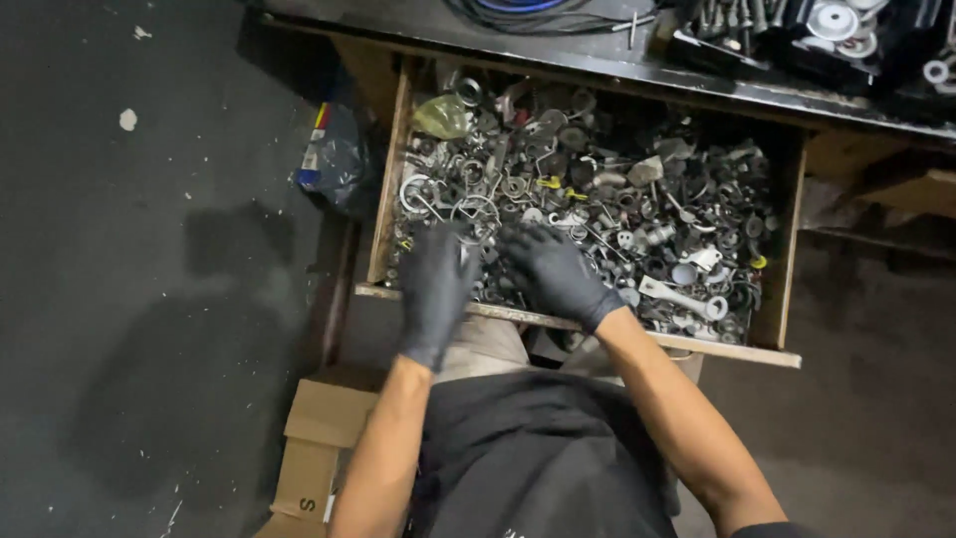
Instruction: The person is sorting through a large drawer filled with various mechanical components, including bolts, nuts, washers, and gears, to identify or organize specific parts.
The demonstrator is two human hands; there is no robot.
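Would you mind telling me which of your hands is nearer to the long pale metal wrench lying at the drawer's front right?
Right. The right hand rests on the parts just left of the long pale metal wrench; the left hand lies farther left, beyond the right hand.

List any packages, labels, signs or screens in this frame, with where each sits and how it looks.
Cardboard box: on the floor at the person's left, brown, flaps partly open, dark print on one side.
Plastic bag: on the floor left of the open drawer, dark and crumpled, with a red, yellow and blue label strip.
No signs or screens in view.
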